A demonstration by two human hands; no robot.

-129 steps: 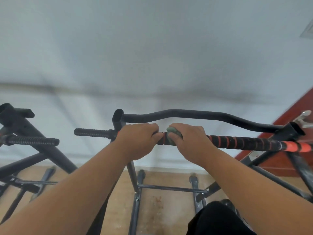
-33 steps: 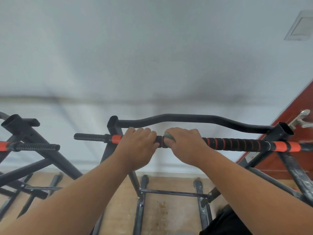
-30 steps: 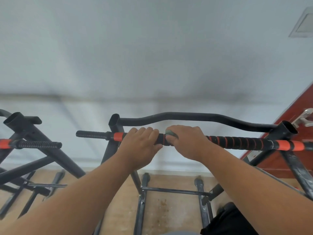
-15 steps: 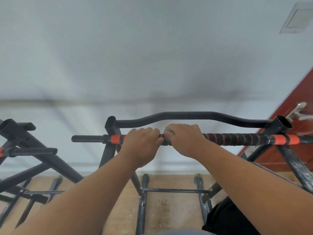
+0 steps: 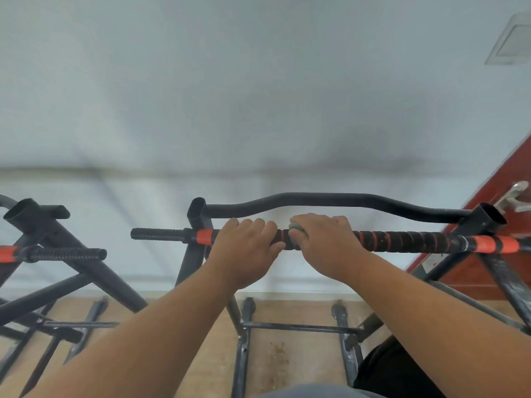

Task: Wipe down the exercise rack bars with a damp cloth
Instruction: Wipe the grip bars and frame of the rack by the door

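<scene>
A black and orange padded grip bar [image 5: 402, 242] runs across the exercise rack at chest height. My left hand [image 5: 244, 248] grips this bar near its orange left end. My right hand [image 5: 324, 245] is curled round the bar just to the right, pressing a small grey-green cloth [image 5: 295, 227] against it; only a bit of cloth shows at the thumb side. The two hands almost touch. A curved black bar [image 5: 330, 198] runs behind them.
The rack's black uprights [image 5: 196, 216] and floor struts [image 5: 298, 328] stand below on a wooden floor. A second rack [image 5: 57, 254] with a ribbed handle is at the left. A red door with a metal handle [image 5: 514, 196] is at the right. White wall behind.
Both hands have stayed on the padded bar, close together near its left part. The view has shifted slightly; the cloth remains under my right hand.
</scene>
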